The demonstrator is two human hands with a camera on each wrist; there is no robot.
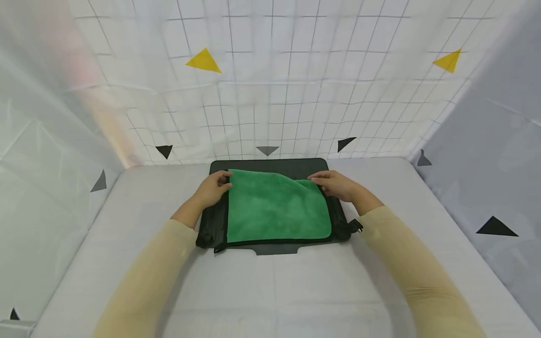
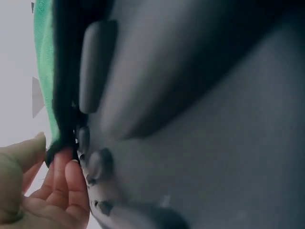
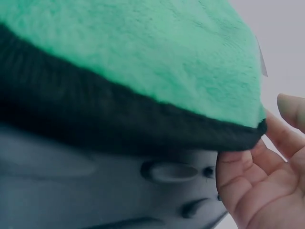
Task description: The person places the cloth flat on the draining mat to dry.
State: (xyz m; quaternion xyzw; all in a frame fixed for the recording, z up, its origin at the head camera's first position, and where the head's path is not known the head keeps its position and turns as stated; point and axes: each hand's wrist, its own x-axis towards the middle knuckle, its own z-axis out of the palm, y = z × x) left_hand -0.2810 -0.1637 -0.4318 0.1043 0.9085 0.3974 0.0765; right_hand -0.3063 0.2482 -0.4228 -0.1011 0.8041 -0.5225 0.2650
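Observation:
A green towel (image 1: pixel 274 206) with a black hem lies spread on a flat black case (image 1: pixel 270 165) on the white table. My left hand (image 1: pixel 227 181) pinches the towel's far left corner; the left wrist view shows thumb and fingers (image 2: pixel 66 167) closing on the black hem beside the green towel (image 2: pixel 43 57) and the case (image 2: pixel 190 119). At the far right corner, which is slightly lifted, my right hand (image 1: pixel 316 178) holds the towel. In the right wrist view its fingers (image 3: pixel 238 176) curl under the corner of the towel (image 3: pixel 143 57), above the case (image 3: pixel 95 181).
The white table (image 1: pixel 270 291) is boxed in by white gridded walls marked with yellow and black triangles. A black strap buckle (image 1: pixel 356 227) sticks out at the case's near right corner. Long beige sleeves cover both forearms.

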